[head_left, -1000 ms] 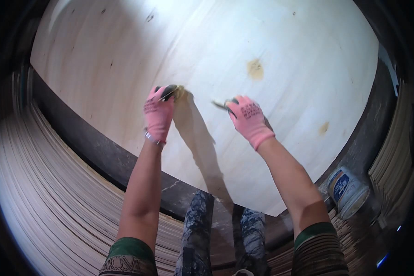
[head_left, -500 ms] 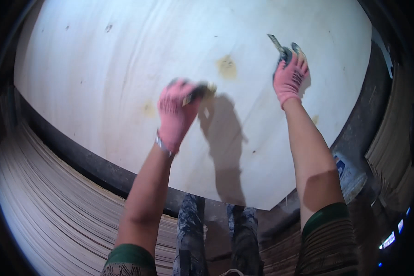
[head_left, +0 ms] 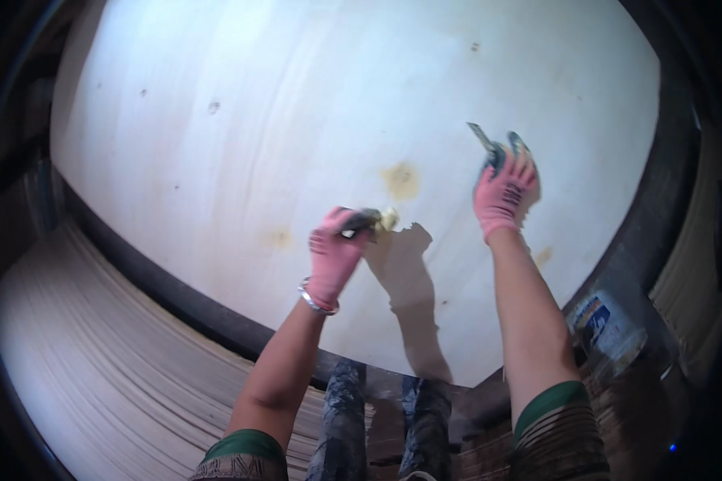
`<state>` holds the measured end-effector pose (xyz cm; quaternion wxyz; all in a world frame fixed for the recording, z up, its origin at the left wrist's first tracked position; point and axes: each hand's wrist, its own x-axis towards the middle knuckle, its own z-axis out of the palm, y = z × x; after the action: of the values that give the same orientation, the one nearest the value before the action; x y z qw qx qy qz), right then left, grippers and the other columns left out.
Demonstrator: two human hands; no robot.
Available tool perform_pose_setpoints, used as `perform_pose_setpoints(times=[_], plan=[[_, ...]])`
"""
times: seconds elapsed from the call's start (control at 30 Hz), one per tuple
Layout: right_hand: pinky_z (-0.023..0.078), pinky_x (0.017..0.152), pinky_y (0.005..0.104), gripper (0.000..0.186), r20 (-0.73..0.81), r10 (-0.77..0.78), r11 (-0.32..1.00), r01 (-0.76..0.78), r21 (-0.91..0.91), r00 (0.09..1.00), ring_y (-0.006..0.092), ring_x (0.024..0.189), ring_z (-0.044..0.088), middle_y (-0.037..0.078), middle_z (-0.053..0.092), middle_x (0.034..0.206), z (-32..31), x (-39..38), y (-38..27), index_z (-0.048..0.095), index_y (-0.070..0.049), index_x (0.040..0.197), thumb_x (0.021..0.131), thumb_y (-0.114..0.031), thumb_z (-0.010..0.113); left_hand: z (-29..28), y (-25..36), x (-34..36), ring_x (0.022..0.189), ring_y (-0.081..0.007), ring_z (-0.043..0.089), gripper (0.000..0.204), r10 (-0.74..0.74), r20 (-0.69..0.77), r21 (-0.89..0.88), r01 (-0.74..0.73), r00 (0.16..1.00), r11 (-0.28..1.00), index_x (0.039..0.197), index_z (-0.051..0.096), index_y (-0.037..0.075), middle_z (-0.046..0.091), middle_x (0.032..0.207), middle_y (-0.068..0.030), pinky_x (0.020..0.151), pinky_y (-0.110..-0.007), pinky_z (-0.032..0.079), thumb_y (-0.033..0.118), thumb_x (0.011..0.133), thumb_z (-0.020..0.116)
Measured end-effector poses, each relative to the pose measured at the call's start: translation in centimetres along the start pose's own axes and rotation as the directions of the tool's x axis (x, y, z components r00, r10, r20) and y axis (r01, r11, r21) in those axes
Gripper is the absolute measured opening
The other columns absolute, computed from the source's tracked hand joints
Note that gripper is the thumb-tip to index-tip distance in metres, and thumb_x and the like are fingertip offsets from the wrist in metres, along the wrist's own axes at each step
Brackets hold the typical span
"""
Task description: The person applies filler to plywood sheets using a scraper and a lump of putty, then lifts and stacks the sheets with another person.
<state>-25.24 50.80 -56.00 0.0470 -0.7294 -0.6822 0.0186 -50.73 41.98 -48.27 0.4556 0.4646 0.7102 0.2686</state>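
1. L hand (head_left: 338, 252): pink fabric glove w/ dark coated fingers, wrist tipped slightly R, fingers curled round a yellowish putty-like lump (head_left: 390, 217) that pokes out past the fingertips; exact shape blurred. It's above the plywood sheet (head_left: 313, 96), mid-width, closer to near edge than far.
2. R hand (head_left: 505, 188): same glove type, back of hand up, arm stretched fwd toward sheet's R edge. Thumb side grips a thin flat scraper (head_left: 479, 135), blade end angled far-L; other fingers loosely bent.
3. Sheet surface: pale, smooth, faint grain streaks, small dark knots & 3 tan patches (head_left: 399, 180): 1 just beyond the lump, 1 L of L hand, 1 nr R forearm.
4. L wrist: shiny metallic band (head_left: 319, 298).
5. Bucket (head_left: 608, 327): rounded, pale w/ blue, just off sheet's R edge, nr the near-R corner.
6. Stack of thin boards (head_left: 120, 329): layered edges, past sheet's near-L edge.
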Motion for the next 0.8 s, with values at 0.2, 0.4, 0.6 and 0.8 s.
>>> perform_pose_setpoints(times=[0.2,0.4,0.6,0.8], plan=[[0.024,0.105,0.0456,0.045,0.015,0.001,1.0,-0.001,-0.011,1.0,0.0334,0.126,0.031,0.017,0.039,0.132,-1.2,-0.1,-1.3,0.043,-0.003,0.121,0.08,-0.019,0.055,-16.8,-9.0,9.6,0.094,-0.0198,0.062,0.027,-0.094,-0.316,-0.632,-0.136,0.944,0.763,0.109,0.057,-0.006,0.062,0.103,-0.0116,0.085,-0.031,0.051,0.009,0.087,0.058],[0.019,0.107,0.0472,0.048,0.065,0.046,0.996,-0.041,-0.08,0.997,0.0335,0.128,0.029,0.016,0.038,0.135,-0.4,-0.3,-0.3,0.043,-0.006,0.123,0.079,-0.02,0.056,-21.2,-8.0,19.4,0.087,-0.026,0.065,0.024,-0.32,-0.493,-0.571,-0.024,0.809,0.82,0.108,0.062,0.0,0.065,0.1,-0.0129,0.083,-0.033,0.053,0.01,0.087,0.058],[0.022,0.106,0.0472,0.046,0.003,-0.015,0.996,0.015,-0.085,1.0,0.0343,0.126,0.031,0.017,0.039,0.134,-0.5,-0.1,0.4,0.044,-0.004,0.121,0.079,-0.021,0.055,-22.4,-7.5,20.9,0.083,-0.0285,0.061,0.017,0.334,-0.357,0.597,-0.061,0.872,0.8,0.091,0.068,0.01,0.062,0.09,-0.0089,0.073,-0.036,0.049,0.01,0.074,0.062],[0.024,0.105,0.0452,0.047,-0.012,-0.034,0.995,0.033,-0.091,0.999,0.0337,0.125,0.033,0.017,0.038,0.135,-0.4,-0.4,-1.0,0.042,-0.003,0.122,0.079,-0.018,0.054,-22.1,-8.0,17.8,0.082,-0.0298,0.061,0.019,0.402,-0.358,0.56,-0.151,0.843,0.815,0.09,0.067,0.009,0.062,0.09,-0.0102,0.071,-0.035,0.049,0.007,0.072,0.062]])
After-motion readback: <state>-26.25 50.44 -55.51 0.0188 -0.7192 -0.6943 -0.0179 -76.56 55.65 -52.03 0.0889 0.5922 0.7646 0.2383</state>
